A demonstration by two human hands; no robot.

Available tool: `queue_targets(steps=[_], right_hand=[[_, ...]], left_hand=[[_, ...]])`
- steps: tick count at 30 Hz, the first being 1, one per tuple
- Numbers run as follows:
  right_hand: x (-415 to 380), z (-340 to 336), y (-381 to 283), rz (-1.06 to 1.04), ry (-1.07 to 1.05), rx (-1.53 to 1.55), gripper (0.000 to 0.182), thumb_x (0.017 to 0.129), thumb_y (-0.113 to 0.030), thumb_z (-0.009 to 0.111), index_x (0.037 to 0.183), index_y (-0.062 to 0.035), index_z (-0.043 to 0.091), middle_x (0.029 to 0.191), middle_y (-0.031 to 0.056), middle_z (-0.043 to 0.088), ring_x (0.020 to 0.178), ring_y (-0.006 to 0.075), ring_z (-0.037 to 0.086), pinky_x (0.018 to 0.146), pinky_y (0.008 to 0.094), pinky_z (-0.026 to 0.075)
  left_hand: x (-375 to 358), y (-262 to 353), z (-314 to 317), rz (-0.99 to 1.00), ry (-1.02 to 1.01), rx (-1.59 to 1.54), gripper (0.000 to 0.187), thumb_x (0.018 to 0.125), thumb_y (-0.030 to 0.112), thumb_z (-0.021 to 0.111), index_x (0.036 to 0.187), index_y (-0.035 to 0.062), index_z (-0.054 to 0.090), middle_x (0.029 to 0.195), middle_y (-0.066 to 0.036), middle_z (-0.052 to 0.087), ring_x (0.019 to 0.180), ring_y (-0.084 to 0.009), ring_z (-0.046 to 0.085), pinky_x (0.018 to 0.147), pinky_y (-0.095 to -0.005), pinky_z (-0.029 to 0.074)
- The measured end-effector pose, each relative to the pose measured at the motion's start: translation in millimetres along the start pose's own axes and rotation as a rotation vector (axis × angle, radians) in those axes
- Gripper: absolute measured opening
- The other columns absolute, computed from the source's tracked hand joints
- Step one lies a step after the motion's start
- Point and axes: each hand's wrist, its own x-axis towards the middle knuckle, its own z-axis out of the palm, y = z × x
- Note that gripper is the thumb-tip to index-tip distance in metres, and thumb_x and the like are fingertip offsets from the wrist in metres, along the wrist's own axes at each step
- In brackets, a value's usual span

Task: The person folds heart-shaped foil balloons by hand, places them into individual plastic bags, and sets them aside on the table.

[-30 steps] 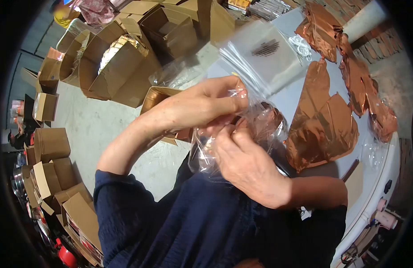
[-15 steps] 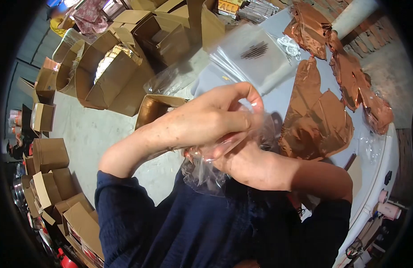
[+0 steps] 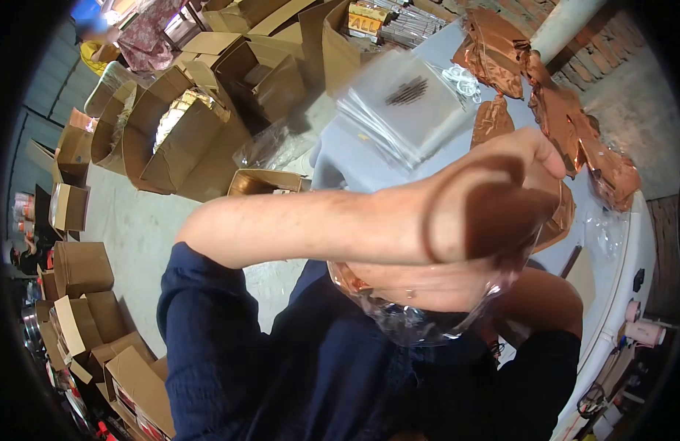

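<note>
My left hand (image 3: 520, 180) reaches across to the right, its fingers curled at the edge of a clear plastic bag (image 3: 421, 323). The bag wraps loosely around my right forearm (image 3: 421, 283), below my left forearm. My right hand (image 3: 351, 275) points left inside the bag, mostly hidden, so its fingers cannot be made out. Beyond my left hand, crumpled copper-coloured foil (image 3: 494, 121) lies on the table, partly covered by the hand. A stack of clear flat bags (image 3: 399, 103) with dark print lies further back.
The pale table (image 3: 340, 151) curves along the right side. More copper foil (image 3: 612, 173) lies near its right edge, and a white string bundle (image 3: 461, 82) lies behind. Open cardboard boxes (image 3: 185, 147) stand on the floor to the left. A person in yellow (image 3: 97, 55) is far back.
My left hand has moved right, from near my right wrist to beyond the forearm. The clear bag now stretches further along my right forearm.
</note>
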Motion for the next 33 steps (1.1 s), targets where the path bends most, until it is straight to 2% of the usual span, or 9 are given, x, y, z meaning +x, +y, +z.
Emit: queue_targets(steps=[6, 12, 14, 15, 17, 20, 23, 28, 33], right_hand=[[10.6, -7.0, 6.6, 0.034, -0.221, 0.384, 0.059, 0.084, -0.021, 0.065, 0.135, -0.0011, 0.043, 0.127, 0.0196, 0.052, 0.119, 0.0269, 0.052, 0.099, 0.0387, 0.042], [-8.4, 15.7, 16.5, 0.11, -0.001, 0.729, 0.089, 0.072, -0.026, 0.081, 0.143, 0.0008, 0.035, 0.136, 0.025, 0.046, 0.128, 0.0285, 0.046, 0.106, 0.0391, 0.037], [-22.6, 15.8, 9.5, -0.067, 0.244, 0.976, 0.077, 0.077, -0.03, 0.078, 0.139, -0.004, 0.041, 0.124, 0.0155, 0.055, 0.115, 0.0255, 0.052, 0.1, 0.0384, 0.042], [-31.3, 13.1, 7.7, -0.044, 0.279, 0.949, 0.078, 0.077, -0.029, 0.079, 0.141, -0.0061, 0.04, 0.124, 0.0133, 0.056, 0.113, 0.0236, 0.053, 0.099, 0.0372, 0.043], [-48.7, 7.6, 4.5, 0.004, 0.345, 0.895, 0.08, 0.077, -0.028, 0.079, 0.144, -0.0104, 0.04, 0.124, 0.0087, 0.058, 0.11, 0.0199, 0.055, 0.098, 0.035, 0.044], [-52.3, 38.3, 13.3, 0.041, 0.189, 1.904, 0.075, 0.075, 0.003, 0.06, 0.145, 0.0014, 0.033, 0.14, 0.0164, 0.049, 0.128, 0.0269, 0.048, 0.108, 0.0412, 0.039], [-51.0, 72.8, 5.1, 0.045, 0.583, 2.231, 0.068, 0.074, -0.003, 0.054, 0.14, 0.0032, 0.038, 0.133, 0.0188, 0.054, 0.121, 0.0308, 0.055, 0.101, 0.0456, 0.048], [-81.7, 121.4, 25.0, 0.027, 0.93, 2.301, 0.066, 0.083, -0.029, 0.064, 0.138, -0.0004, 0.04, 0.127, 0.0157, 0.058, 0.115, 0.0313, 0.059, 0.089, 0.0463, 0.056], [-82.4, 126.6, 20.7, 0.094, 1.024, 2.257, 0.052, 0.087, -0.035, 0.068, 0.125, -0.0036, 0.052, 0.114, 0.0121, 0.063, 0.107, 0.027, 0.062, 0.082, 0.0444, 0.059]], left_hand=[[44.4, -5.4, 12.2, -0.204, 0.165, 0.234, 0.04, 0.091, 0.012, 0.057, 0.118, -0.0133, 0.041, 0.059, -0.011, 0.06, 0.048, -0.023, 0.063, 0.041, -0.0293, 0.054], [90.6, -77.7, -7.0, 0.462, -0.377, 0.81, 0.025, 0.091, 0.013, 0.057, 0.101, -0.0095, 0.055, 0.061, -0.01, 0.061, 0.049, -0.0227, 0.063, 0.042, -0.0315, 0.053], [105.7, -63.1, -5.3, -0.011, -0.494, 0.844, 0.026, 0.088, 0.019, 0.058, 0.098, -0.0045, 0.06, 0.065, -0.009, 0.062, 0.056, -0.0191, 0.063, 0.051, -0.0311, 0.052], [117.1, -47.7, -1.1, -0.613, -0.467, 0.723, 0.029, 0.086, 0.025, 0.059, 0.098, -0.0003, 0.063, 0.068, -0.009, 0.064, 0.063, -0.0156, 0.062, 0.059, -0.0304, 0.051], [127.3, -40.7, -1.5, -0.752, -0.5, 0.868, 0.033, 0.088, 0.029, 0.056, 0.101, -0.0006, 0.062, 0.07, -0.009, 0.064, 0.059, -0.0163, 0.061, 0.057, -0.0316, 0.051], [119.4, -20.1, -16.2, -0.767, -0.297, 0.924, 0.044, 0.093, 0.038, 0.051, 0.11, -0.0014, 0.06, 0.075, -0.01, 0.064, 0.059, -0.0161, 0.06, 0.052, -0.0321, 0.051], [83.5, 0.0, -47.3, -0.662, -0.029, 0.868, 0.061, 0.092, 0.054, 0.049, 0.115, -0.0019, 0.059, 0.082, -0.013, 0.066, 0.063, -0.0162, 0.062, 0.058, -0.0306, 0.052], [-32.1, 22.7, -83.3, -0.596, 0.327, 0.661, 0.059, 0.095, 0.056, 0.048, 0.122, 0.0043, 0.058, 0.1, -0.011, 0.062, 0.093, -0.0156, 0.061, 0.081, -0.0321, 0.053], [-104.5, -23.4, -63.6, -0.52, 0.449, 0.405, 0.058, 0.093, 0.054, 0.055, 0.123, 0.0039, 0.055, 0.094, -0.005, 0.064, 0.078, -0.0116, 0.062, 0.07, -0.0257, 0.051]])
